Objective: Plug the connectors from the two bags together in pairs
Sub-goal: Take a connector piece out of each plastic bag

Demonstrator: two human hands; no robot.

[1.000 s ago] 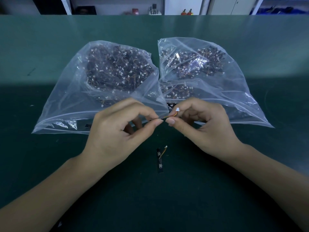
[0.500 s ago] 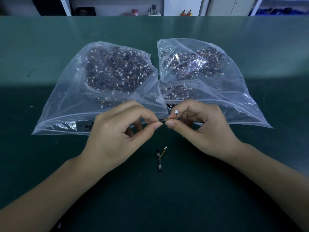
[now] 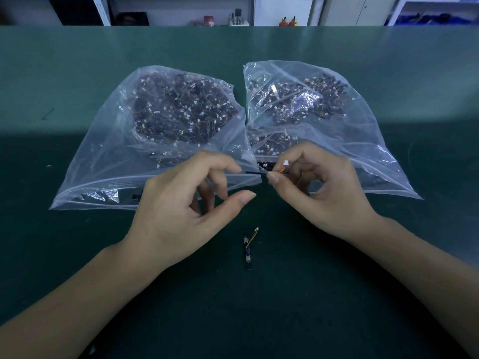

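Two clear plastic bags lie side by side on the green mat, the left bag (image 3: 108,161) and the right bag (image 3: 375,151), each full of small dark connectors with white plugs. In front of the bag mouths my right hand (image 3: 324,193) pinches a connector piece (image 3: 255,173), a thin black strip with an orange wire and a white plug (image 3: 286,162). The strip points left toward my left hand (image 3: 181,208). The left thumb and index finger are spread apart; the index fingertip sits at the strip's free end without gripping it. A joined connector pair (image 3: 248,248) lies on the mat below my hands.
The green mat (image 3: 259,307) extends toward me and to both sides of the bags. Its far edge (image 3: 233,28) borders shelves and cabinets at the back. Another dark part (image 3: 136,196) lies inside the left bag near its mouth.
My left thumb and index finger have parted and released their pinch on the strip. My right hand still pinches the piece, with the strip now level.
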